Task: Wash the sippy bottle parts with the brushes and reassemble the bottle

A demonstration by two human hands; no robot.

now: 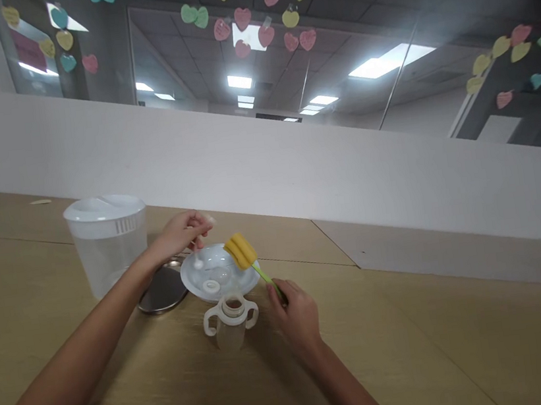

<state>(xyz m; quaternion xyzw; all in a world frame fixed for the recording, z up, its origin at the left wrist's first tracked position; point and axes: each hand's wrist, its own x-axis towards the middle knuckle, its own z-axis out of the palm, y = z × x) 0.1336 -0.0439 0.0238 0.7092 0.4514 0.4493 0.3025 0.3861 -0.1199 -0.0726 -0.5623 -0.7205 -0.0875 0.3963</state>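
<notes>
My right hand (293,311) grips the green handle of a bottle brush with a yellow sponge head (240,251), held tilted over a white bowl (196,286). My left hand (183,232) hovers above the bowl's far left edge, fingers pinched on a small clear piece; what it is I cannot tell. Inside the bowl lie a white ring (210,285) and a clear part. A baby bottle with two white handles (230,319) stands uncapped just in front of the bowl, between my hands.
A large clear pitcher with a white lid (107,244) stands at the left. A round metal lid (162,291) lies flat beside the bowl. The wooden tabletop (418,342) meets a low white wall (345,166) behind.
</notes>
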